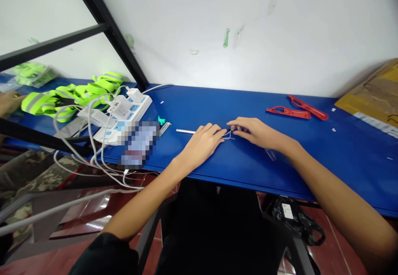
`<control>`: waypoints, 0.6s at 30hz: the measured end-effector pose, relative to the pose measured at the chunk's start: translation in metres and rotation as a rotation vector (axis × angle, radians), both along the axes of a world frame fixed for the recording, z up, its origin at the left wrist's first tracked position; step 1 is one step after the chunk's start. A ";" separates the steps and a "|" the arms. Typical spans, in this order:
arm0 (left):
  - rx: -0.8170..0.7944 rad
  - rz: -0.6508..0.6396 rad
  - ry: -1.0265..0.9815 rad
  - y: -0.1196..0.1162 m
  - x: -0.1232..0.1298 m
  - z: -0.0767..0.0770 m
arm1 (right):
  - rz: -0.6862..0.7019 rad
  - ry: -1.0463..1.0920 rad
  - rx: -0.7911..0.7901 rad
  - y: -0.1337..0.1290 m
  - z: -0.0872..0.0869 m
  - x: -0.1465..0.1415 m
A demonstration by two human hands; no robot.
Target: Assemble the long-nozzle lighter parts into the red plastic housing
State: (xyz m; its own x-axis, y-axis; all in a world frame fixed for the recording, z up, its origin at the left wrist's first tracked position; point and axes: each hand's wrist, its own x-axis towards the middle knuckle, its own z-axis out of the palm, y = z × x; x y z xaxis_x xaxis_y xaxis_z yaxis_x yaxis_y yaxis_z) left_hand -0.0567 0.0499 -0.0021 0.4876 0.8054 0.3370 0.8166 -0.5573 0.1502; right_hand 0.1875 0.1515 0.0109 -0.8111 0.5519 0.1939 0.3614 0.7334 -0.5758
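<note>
Reaching over the blue counter (pixel 199 105), I have both hands to the right of the white power strip (pixel 143 107), my landmark here. My left hand (pixel 203 142) lies palm down over the inner end of a slim silvery strip (pixel 185 131), whose other end points toward the power strip. Its fingers bend at some thin white strands (pixel 229 137); I cannot tell whether they pinch or merely press. My right hand (pixel 251 133), farther from the power strip, curls its fingers beside a tiny black piece (pixel 229 130) and the strands; their grip is unclear too.

Just in front of the power strip lies a blurred-out phone (pixel 139 142). Neon reflective straps (pixel 99 88) heap to its left, near another person's hand (pixel 9 103). Well to its right sit two red plastic pieces (pixel 289 112), touching each other, then a taped cardboard box (pixel 367 95).
</note>
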 end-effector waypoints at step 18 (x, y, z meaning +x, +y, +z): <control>0.170 0.040 0.244 -0.002 -0.003 -0.011 | 0.074 -0.161 -0.030 -0.008 0.009 -0.002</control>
